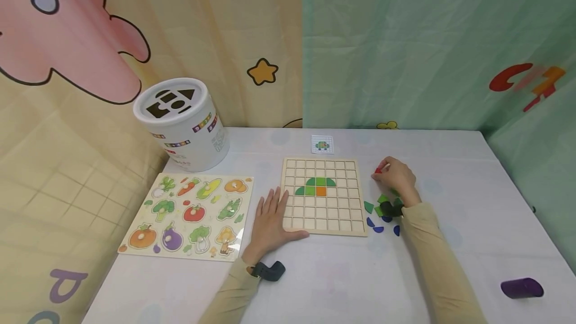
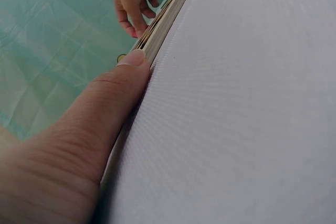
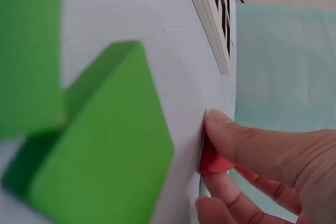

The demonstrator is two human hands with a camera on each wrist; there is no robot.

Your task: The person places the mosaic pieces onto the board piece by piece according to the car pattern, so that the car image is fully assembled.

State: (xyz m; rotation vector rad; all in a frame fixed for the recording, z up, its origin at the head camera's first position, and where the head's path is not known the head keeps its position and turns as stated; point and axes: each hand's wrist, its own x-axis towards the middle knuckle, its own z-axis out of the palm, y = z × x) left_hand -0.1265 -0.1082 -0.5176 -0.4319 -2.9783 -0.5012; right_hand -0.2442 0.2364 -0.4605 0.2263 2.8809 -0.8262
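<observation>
A wooden grid board (image 1: 324, 214) lies mid-table with several green pieces and one orange square (image 1: 321, 191) set in its cells. My left hand (image 1: 272, 224) rests at the board's lower left corner, fingers spread straight, its thumb (image 2: 100, 103) along the near edge. To the right of the board, my right hand (image 1: 396, 176) pinches a small red piece (image 3: 212, 158) between thumb and fingers, close to the tabletop. Just below that hand lie loose green pieces (image 1: 369, 207) and blue half-round pieces (image 1: 378, 229). The red piece's full shape is hidden by the fingers.
Behind the board lies a small picture card (image 1: 322, 144) with a gridded figure. A vegetable puzzle board (image 1: 211, 204) is on the left, and a white bucket (image 1: 189, 134) with a shape-slot lid stands behind it. A dark purple object (image 1: 522, 288) lies at the right front.
</observation>
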